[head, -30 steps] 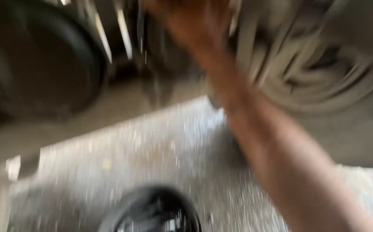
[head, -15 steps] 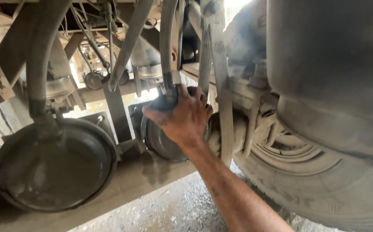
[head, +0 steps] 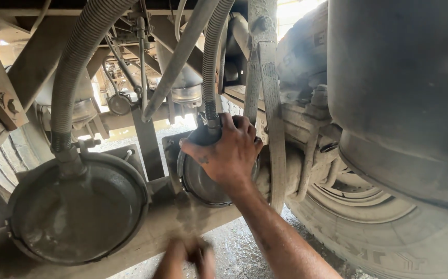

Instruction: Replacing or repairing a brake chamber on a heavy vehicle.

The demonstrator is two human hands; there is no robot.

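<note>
Round dusty metal brake chamber (head: 203,181), right hand (head: 229,152) gripping top.

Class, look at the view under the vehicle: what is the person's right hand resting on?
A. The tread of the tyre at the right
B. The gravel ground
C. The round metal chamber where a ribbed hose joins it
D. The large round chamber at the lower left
C: the right hand lies over the top of the smaller round chamber, its fingers beside the ribbed hose fitting.
</note>
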